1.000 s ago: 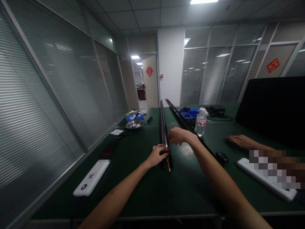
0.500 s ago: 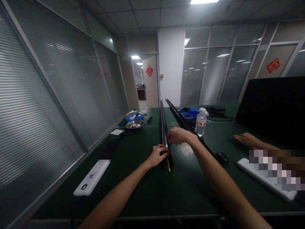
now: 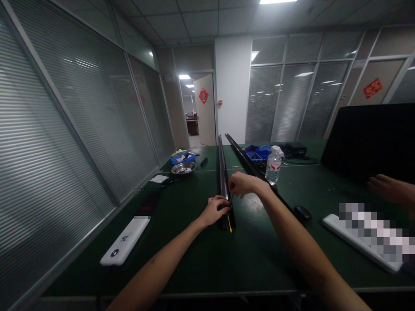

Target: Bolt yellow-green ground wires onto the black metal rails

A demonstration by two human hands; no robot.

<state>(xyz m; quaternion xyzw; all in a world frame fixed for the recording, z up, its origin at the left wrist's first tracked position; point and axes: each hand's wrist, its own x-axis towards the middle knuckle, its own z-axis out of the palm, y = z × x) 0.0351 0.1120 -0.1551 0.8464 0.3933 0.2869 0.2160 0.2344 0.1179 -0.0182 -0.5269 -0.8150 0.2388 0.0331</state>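
Observation:
A long, black, channel-like rail (image 3: 222, 168) lies on the green table, pointing away from me. My left hand (image 3: 214, 211) is closed over its near end, with curled fingers pressed onto the rail. Just beyond, my right hand (image 3: 243, 184) pinches a thin grey tool (image 3: 231, 198) whose lower tip points down at the rail beside my left fingertips. The tool's exact kind is too small to make out. A short yellow wire (image 3: 229, 223) sticks out of the rail's near end. What lies under my fingertips is hidden.
A second black rail (image 3: 241, 153) lies to the right, near a water bottle (image 3: 273, 166), blue bins (image 3: 254, 156) and a mouse (image 3: 302, 212). Left are a metal bowl (image 3: 183, 169) and a white device (image 3: 125, 242). Another person's hand (image 3: 387, 186) is beside a dark screen (image 3: 372, 147).
My hands stay at the rail's near end; the thin tool in my right hand shows more clearly now. The other person's hand has moved to the right.

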